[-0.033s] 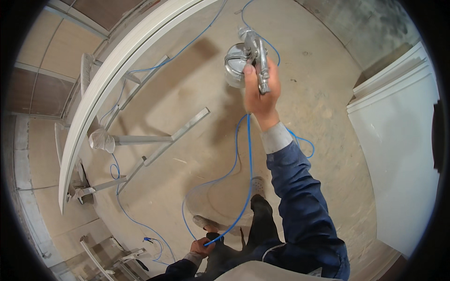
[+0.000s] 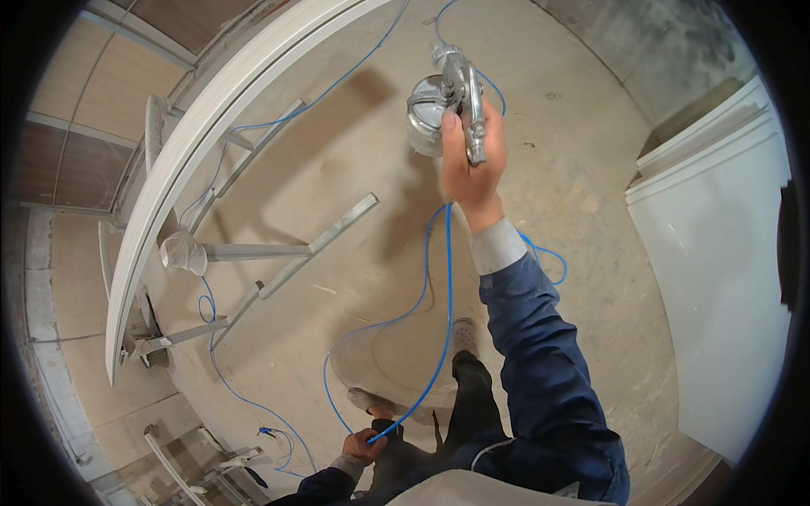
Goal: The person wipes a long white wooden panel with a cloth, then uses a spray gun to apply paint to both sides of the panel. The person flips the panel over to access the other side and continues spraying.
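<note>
My right hand point(image 2: 474, 173), stretched out ahead, is wrapped round the handle of a silver spray gun point(image 2: 456, 80). The gun's round metal cup point(image 2: 426, 114) sits to the left of my thumb. From below that wrist a thin blue air hose point(image 2: 450, 295) hangs down in a loop toward my body. Low in the view, beside my thigh, my left hand point(image 2: 364, 445) is closed on that hose. A long white panel point(image 2: 190, 139), seen along its edge, stands to the left of the gun, apart from it.
Metal stand legs point(image 2: 316, 244) with plastic-wrapped ends point(image 2: 182, 251) reach out under the panel. More blue hose point(image 2: 228, 375) lies along the floor at left. On the right lean white panels point(image 2: 709, 253) near a grey wall point(image 2: 641, 51). A frame rack point(image 2: 181, 468) stands at lower left.
My right hand and the spray gun have shifted very slightly. The hose loop has swung a little to the left. My left hand keeps its place.
</note>
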Demonstrator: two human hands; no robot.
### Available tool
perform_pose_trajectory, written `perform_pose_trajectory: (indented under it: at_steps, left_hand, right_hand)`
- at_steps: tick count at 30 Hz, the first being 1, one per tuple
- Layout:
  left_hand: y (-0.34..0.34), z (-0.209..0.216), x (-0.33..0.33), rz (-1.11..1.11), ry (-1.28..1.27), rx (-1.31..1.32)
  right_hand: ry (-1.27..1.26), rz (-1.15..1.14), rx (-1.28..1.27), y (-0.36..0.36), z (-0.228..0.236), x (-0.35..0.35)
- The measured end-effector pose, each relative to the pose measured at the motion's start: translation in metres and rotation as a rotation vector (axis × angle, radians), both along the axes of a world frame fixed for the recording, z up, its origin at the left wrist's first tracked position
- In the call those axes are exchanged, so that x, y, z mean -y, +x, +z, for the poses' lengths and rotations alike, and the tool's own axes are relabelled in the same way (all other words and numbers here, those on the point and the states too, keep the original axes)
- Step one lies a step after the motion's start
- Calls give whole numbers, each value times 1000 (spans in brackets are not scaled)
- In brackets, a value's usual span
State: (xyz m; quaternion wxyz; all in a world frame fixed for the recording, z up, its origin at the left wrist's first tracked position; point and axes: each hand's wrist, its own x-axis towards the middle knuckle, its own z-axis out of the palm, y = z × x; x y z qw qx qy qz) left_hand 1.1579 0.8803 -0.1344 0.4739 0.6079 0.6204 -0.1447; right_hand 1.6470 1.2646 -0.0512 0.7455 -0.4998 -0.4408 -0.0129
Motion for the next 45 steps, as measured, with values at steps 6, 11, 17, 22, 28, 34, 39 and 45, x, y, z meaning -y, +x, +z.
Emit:
perform_pose_trajectory:
  at_steps: [6, 11, 17, 22, 28, 34, 39, 45]
  left_hand:
    - [-18, 1, -1, 14, 9, -20]
    - [-22, -1, 1, 46, -27, -36]
    - [-32, 0, 3, 79, -42, -24]
    - [-43, 3, 9, 93, -73, -33]
    - [-60, 5, 15, 99, -72, -4]
    - [-84, 0, 28, 158, -86, 24]
    - [-114, -13, 52, 167, -25, 81]
    - [-155, -26, 81, 262, -70, 86]
  right_hand:
    - [32, -10, -24, -10, -10, -21]
    - [-3, -41, 86, -22, -18, -20]
    - [-6, 5, 122, -45, -16, -13]
    - [39, 42, 148, -70, -10, -8]
    - [17, 136, 144, -105, -6, -4]
    - [-6, 249, 134, -150, -2, 2]
    - [-30, 334, 135, -198, -2, 8]
    - [-73, 395, 171, -278, -5, 14]
